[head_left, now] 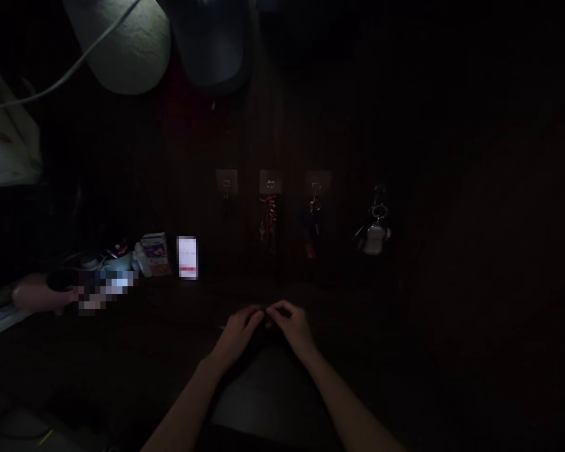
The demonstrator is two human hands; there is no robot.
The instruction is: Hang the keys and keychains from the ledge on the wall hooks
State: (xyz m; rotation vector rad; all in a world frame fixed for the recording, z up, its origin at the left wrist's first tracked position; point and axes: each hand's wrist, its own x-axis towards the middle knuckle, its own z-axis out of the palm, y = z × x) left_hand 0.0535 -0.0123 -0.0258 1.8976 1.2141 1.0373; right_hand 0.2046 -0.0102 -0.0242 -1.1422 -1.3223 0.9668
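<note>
Both hands meet fingertip to fingertip below the row of wall hooks. The left hand and right hand pinch together on something small; darkness hides it. The step appears to be fine manipulation; the next move calls for steady fingertip control.

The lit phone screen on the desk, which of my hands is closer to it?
Left. The left hand lies below and right of the lit phone screen; the right hand is farther right, fingertips meeting the left's.
</note>
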